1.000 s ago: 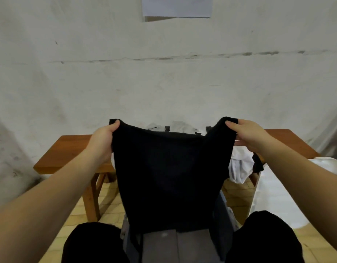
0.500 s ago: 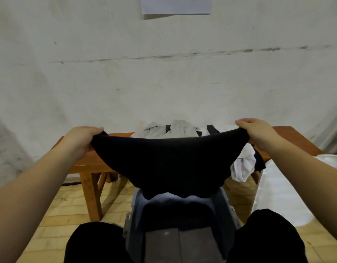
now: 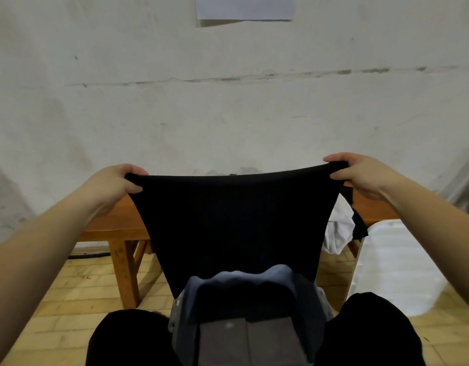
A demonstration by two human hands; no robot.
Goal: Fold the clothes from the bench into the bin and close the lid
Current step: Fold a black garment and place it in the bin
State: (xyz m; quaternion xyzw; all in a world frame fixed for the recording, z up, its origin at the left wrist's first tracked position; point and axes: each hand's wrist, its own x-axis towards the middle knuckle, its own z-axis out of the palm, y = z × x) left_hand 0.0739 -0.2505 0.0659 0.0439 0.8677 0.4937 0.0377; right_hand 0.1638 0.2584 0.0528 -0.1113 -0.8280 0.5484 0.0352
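both arms stretched forward, left hand (image 3: 114,183) and right hand (image 3: 360,175) each pinching a top corner of black garment (image 3: 238,223), stretched taut, hanging above grey bin (image 3: 311,299), wooden bench (image 3: 114,223) behind

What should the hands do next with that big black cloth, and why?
Probably bring the two hands together to fold the black cloth in half. The left hand and right hand each grip a top corner, so it hangs spread wide and flat above the bin between the knees. It looks too wide to go in tidily as it is.
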